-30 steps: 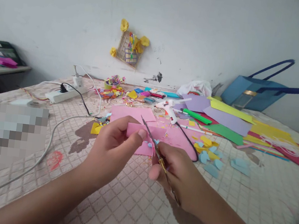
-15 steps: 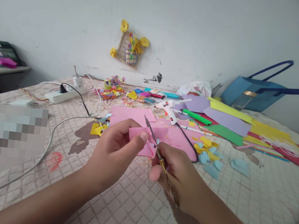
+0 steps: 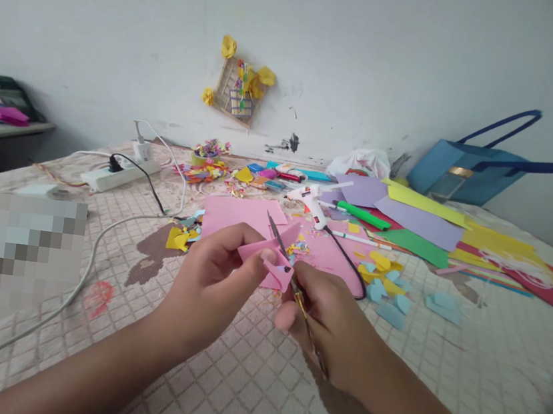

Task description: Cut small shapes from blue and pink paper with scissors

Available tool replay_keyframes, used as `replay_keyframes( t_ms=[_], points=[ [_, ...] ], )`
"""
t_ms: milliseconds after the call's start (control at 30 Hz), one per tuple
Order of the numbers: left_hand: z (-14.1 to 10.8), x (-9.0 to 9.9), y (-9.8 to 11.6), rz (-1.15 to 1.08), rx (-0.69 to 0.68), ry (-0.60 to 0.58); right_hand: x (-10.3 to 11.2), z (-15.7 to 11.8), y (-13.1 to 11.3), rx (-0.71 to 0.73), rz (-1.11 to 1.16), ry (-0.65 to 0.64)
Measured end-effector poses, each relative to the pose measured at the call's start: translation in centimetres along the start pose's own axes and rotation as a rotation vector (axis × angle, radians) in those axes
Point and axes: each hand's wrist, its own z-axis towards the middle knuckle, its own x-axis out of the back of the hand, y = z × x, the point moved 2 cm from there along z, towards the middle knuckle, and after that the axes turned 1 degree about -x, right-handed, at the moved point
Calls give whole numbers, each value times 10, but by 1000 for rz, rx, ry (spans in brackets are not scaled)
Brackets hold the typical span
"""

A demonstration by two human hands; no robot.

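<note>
My left hand [image 3: 222, 281] pinches a folded piece of pink paper [image 3: 279, 276] between thumb and fingers. In my right hand [image 3: 331, 311] is a pair of scissors [image 3: 299, 297] with gold-coloured handles, its dark blades pointing up and away to the left. The blades lie across the pink piece, just beyond my left thumb. Part of the handles is hidden by my right fingers. Behind my hands, a larger pink sheet [image 3: 240, 213] lies on the patterned cloth. Small paper bits are scattered on the pink sheet nearby.
A white glue gun [image 3: 311, 206] with a black cord rests behind my right hand. Yellow and blue paper scraps [image 3: 383, 274] lie to its right, coloured sheets [image 3: 418, 224] beyond. A power strip [image 3: 122, 174] and white cable [image 3: 94, 255] are left; a blue bag [image 3: 467, 170] stands back right.
The pink piece has shifted and tilted at the blades, with a flap now raised behind them. My hands and the scissors stay in nearly the same place.
</note>
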Motion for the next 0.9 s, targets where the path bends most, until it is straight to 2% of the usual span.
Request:
replay_keyframes(
  t_ms=[133,400,767,900],
  points=[
    [1,-1,2,45,-23,-25,0,1,1,28,8,8],
    [1,-1,3,80,-15,16,2,1,-5,16,20,-26],
    [-2,-3,-7,-157,106,19,3,2,-2,26,-11,-26],
    [-3,-2,-7,-224,104,2,2,2,-3,9,12,-21]
  ],
)
